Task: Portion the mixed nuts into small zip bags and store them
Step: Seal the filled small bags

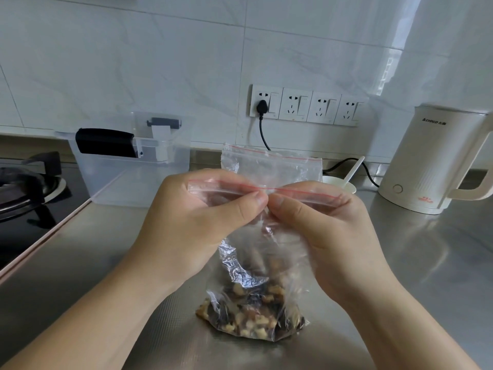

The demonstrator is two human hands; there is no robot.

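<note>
Over the steel counter (400,263): left hand (197,217) and right hand (322,231) both pinch the red-striped zip edge of a clear plastic bag (264,260), thumbs meeting mid-strip; mixed nuts (250,313) sit at bottom.

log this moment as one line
step: sealing | left hand: pinches zip strip | right hand: pinches zip strip | zip bag: holds nuts, on counter

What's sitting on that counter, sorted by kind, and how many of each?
Zip bags: 2 – held bag, bag behind
Clear storage box: 1
Kettle: 1
Cup with spoon: 1 each
Total: 6
</note>
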